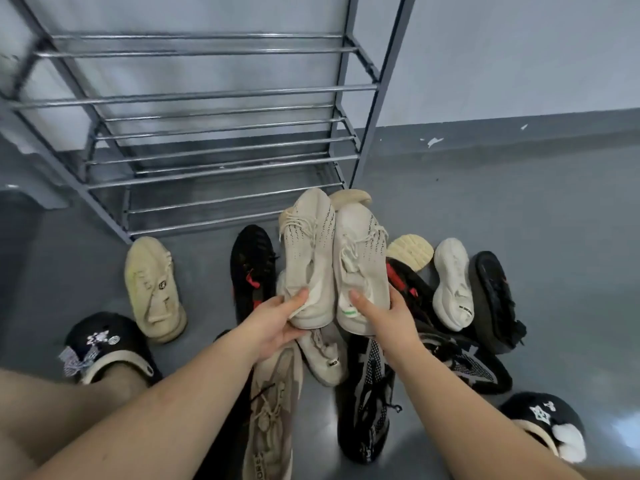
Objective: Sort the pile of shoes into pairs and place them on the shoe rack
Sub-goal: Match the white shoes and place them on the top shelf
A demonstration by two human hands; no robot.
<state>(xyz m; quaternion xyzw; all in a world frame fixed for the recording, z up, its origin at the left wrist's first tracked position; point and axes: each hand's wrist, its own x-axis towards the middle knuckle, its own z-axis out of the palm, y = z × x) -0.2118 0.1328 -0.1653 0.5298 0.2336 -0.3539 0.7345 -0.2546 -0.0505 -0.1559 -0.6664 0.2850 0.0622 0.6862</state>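
First pair matched: two cream knit sneakers, one [308, 258] gripped at the heel by my left hand [277, 320], the other [360, 268] gripped at the heel by my right hand [391, 317], held side by side, toes toward the shoe rack [221, 98]. Rack bars carry no shoes in view, so nothing is placed yet. Left on the floor around them: a yellowish sneaker [154, 289], a black sneaker with red tab [252, 268], a white sneaker [452, 282], several black and beige ones. Judgement: early stage.

Your arms: bare, no sleeves.
Your feet: black clogs [104, 344], cream lining, white star-like charms.
Your legs: bare.
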